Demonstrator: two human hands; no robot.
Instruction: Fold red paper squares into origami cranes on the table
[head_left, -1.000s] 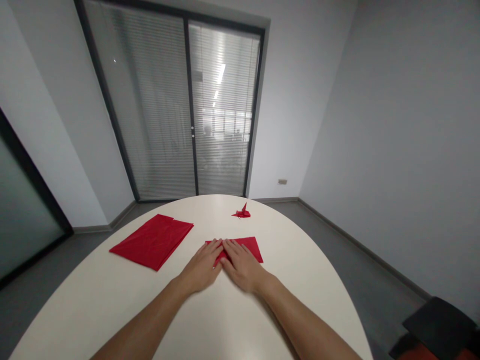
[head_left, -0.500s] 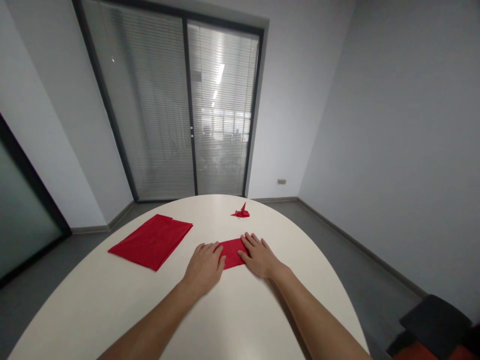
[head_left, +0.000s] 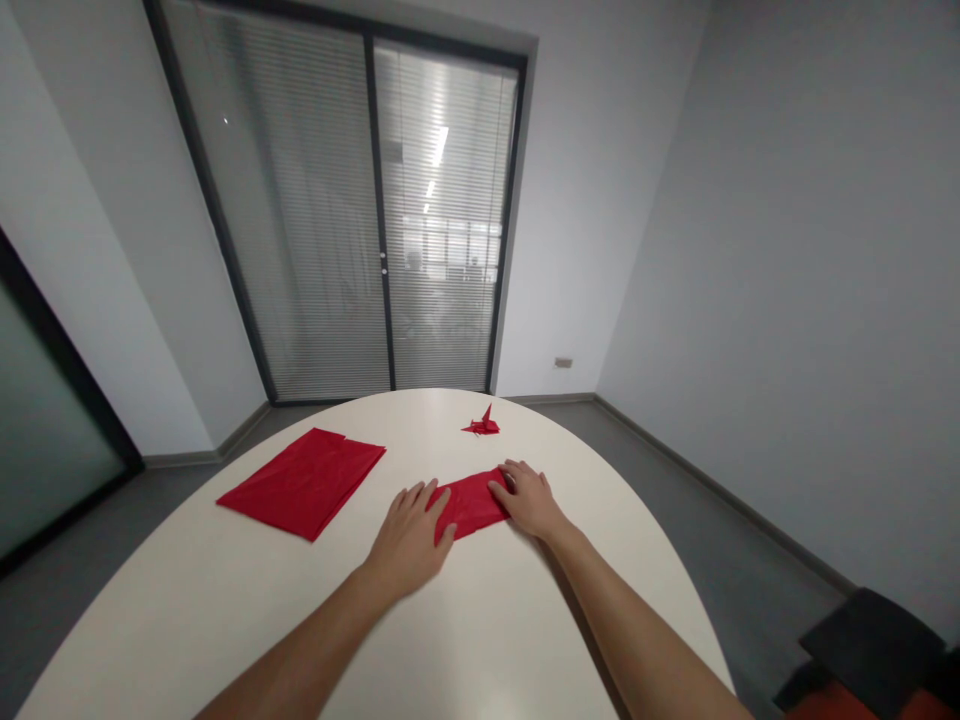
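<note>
A folded red paper sheet [head_left: 471, 502] lies on the white oval table [head_left: 450, 640] in front of me. My left hand [head_left: 409, 538] rests flat on its left end, fingers spread. Over at the paper's right end, my right hand [head_left: 527, 497] presses down with its fingers slightly curled on the edge. The paper's middle shows between both hands and looks a little raised and tilted.
A stack of flat red paper sheets [head_left: 302, 480] lies to the left. A small folded red paper crane [head_left: 482, 424] stands farther back. A dark chair [head_left: 870, 650] sits at the lower right. Glass doors with blinds [head_left: 375, 220] stand beyond the table.
My hands have slid apart from the paper's middle toward its two ends. The right hand went right and slightly away; the paper now looks narrower and tilted.
</note>
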